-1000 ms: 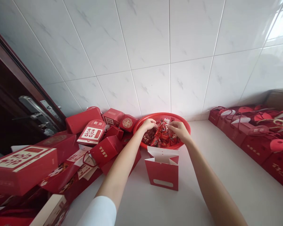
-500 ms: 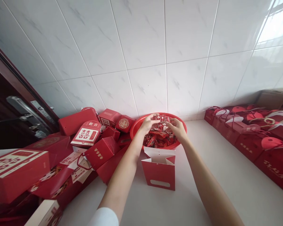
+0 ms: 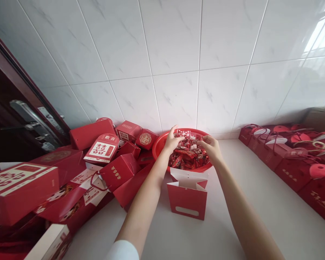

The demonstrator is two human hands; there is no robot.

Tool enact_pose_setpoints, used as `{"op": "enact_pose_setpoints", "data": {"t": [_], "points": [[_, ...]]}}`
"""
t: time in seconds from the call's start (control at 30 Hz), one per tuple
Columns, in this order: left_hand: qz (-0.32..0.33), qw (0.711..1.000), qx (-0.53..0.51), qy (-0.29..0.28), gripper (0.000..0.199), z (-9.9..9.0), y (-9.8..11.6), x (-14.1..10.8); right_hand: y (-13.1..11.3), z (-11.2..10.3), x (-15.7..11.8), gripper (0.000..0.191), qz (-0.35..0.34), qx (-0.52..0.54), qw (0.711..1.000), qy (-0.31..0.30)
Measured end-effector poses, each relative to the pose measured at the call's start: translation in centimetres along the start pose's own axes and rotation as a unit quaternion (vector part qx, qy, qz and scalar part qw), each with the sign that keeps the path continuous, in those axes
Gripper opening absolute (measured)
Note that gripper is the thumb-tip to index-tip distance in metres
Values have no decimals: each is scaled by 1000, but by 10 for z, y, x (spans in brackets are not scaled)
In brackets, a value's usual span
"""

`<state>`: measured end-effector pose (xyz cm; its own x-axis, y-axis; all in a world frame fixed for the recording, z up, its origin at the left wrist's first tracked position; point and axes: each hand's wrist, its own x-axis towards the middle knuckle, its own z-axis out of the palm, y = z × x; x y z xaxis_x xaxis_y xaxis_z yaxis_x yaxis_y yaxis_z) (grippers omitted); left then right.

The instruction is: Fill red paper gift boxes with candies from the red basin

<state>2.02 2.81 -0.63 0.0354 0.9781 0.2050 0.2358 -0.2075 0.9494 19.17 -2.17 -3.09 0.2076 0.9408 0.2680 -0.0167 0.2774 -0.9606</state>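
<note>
A red plastic basket (image 3: 159, 146) filled with small red-wrapped sweets (image 3: 188, 157) stands against the wall. My left hand (image 3: 172, 141) is over its left side, thumb and fingers apart, beside a red packet with white dots (image 3: 183, 134). Over the right side, my right hand (image 3: 211, 147) has its fingertips pinched together among the sweets; what they hold, if anything, is too small to make out. In front of the basket, between my forearms, an open red paper gift box (image 3: 187, 198) stands upright with its white inner flaps showing.
Red gift boxes (image 3: 119, 173) lie heaped on the left of the white tabletop (image 3: 178, 238). A row of red boxes with cord handles (image 3: 289, 177) stands on the right, near a cardboard box (image 3: 321, 117). Behind is a tiled wall (image 3: 176, 97); a dark door (image 3: 5, 83) is at far left.
The view has shifted slightly, moving things to the right. My left fingers have spread and lifted from the sweets, while my right fingers have drawn closer together.
</note>
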Motion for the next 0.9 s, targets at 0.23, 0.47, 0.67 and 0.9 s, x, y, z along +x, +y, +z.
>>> {"op": "enact_pose_setpoints", "data": {"t": [0.23,0.47,0.67,0.9], "points": [[-51,976,207,47,63,-9,-14,12,-3,3,0,23,6,20,999,25],[-115,931,347,-5,10,-40,-15,13,-5,4,1,25,9,3,999,35],[-76,907,411,-47,18,-39,-14,0,-6,5,-1,24,13,8,1000,20],[-94,873,453,-153,15,-36,-19,2,-6,5,0,26,17,5,1000,11]]}}
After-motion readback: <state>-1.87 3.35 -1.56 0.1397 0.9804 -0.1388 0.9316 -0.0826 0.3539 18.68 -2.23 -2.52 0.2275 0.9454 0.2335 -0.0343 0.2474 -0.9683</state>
